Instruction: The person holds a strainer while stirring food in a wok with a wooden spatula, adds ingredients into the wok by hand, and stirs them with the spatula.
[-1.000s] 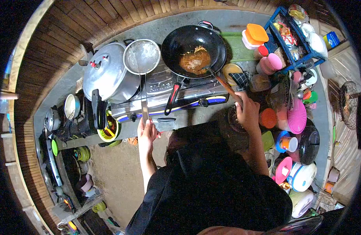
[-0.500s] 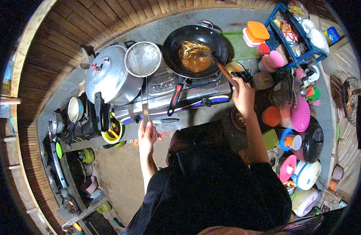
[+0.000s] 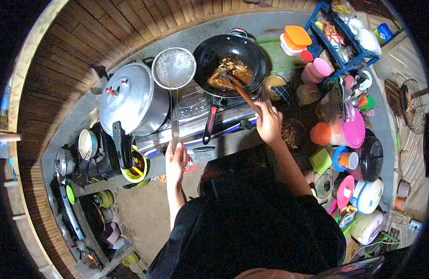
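Observation:
My left hand (image 3: 177, 157) is closed round the long flat handle of a metal strainer (image 3: 174, 69), whose round mesh basket is held up between the pressure cooker and the wok. In my right hand (image 3: 270, 123) is a wooden spatula (image 3: 245, 96), slanting down into the black wok (image 3: 206, 60). Its tip is in the brown sauce with pale shreds (image 3: 233, 74) at the wok's bottom. The wok sits on the Rinnai gas stove (image 3: 191, 109), its red and black handle pointing toward me. A knife (image 3: 200, 150) lies at the counter edge, just right of my left hand.
A large pressure cooker (image 3: 130, 100) stands left of the strainer, its black handle jutting toward me. A yellow-green bucket (image 3: 139, 174) is below it. On the right are plastic tubs, an orange lidded box (image 3: 297, 37), a blue rack (image 3: 312, 21) and a bowl of shreds (image 3: 291, 135).
My right hand has moved left and toward me, drawing the spatula's tip to the left through the sauce. The strainer stays in my left hand; the whole view has shifted slightly.

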Tool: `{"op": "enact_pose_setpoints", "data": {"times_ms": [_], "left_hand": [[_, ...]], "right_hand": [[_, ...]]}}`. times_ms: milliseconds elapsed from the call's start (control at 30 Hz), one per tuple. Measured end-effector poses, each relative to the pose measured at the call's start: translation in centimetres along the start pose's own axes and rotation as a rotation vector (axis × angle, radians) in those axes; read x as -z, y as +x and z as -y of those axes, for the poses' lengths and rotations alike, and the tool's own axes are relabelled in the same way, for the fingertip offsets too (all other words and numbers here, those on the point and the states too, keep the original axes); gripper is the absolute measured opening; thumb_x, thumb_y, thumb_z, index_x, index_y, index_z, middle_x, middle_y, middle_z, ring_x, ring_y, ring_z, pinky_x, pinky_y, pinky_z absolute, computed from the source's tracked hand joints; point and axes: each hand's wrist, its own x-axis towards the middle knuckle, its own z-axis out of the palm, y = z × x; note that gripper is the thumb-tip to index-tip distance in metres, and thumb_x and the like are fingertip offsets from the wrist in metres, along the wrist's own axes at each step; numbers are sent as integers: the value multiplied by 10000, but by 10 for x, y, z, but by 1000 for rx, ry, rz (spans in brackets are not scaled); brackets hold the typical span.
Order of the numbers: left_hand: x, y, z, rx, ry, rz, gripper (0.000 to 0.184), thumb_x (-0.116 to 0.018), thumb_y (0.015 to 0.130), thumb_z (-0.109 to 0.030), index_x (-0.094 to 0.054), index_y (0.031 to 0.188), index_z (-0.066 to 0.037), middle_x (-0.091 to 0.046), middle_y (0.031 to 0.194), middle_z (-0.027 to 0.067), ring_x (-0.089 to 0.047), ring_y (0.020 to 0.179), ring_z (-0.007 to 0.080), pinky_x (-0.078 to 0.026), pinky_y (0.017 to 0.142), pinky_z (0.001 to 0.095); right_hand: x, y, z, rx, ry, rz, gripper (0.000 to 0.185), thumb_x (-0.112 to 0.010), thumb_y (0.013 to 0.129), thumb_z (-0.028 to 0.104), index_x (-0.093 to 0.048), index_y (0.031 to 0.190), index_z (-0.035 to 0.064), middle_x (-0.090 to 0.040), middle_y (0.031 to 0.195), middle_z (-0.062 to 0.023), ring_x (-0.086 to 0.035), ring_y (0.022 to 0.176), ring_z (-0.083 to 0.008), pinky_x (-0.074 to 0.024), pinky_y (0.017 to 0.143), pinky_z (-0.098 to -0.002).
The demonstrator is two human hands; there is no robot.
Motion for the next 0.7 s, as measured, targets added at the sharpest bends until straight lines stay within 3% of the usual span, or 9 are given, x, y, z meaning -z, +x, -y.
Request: {"op": "enact_pose_setpoints", "data": {"times_ms": [300, 433, 700], "left_hand": [[15, 22, -16, 28, -2, 98, 113, -446, 943, -190, -455, 959, -79, -312, 488, -59, -260, 386, 48, -356, 449, 237], [18, 32, -19, 36, -9, 116, 107, -420, 947, -169, -440, 917, -69, -311, 475, -50, -280, 377, 53, -394, 436, 239], [9, 36, -17, 28, -28, 101, 120, -417, 949, -167, -448, 980, -56, -303, 469, -52, -267, 374, 51, -393, 436, 240]], "right_hand": [[-10, 47, -14, -55, -192, -101, 367, -575, 754, 102, -512, 1112, 155, -614, 933, -92, -543, 940, -291, -371, 771, -463], [26, 23, -14, -181, -372, 12, 360, -555, 784, 144, -492, 1138, 157, -615, 970, -99, -542, 941, -314, -369, 788, -478], [53, -24, 22, -211, -227, 215, 404, -593, 773, 131, -477, 1160, 153, -602, 986, -101, -522, 957, -334, -357, 813, -488]]}}
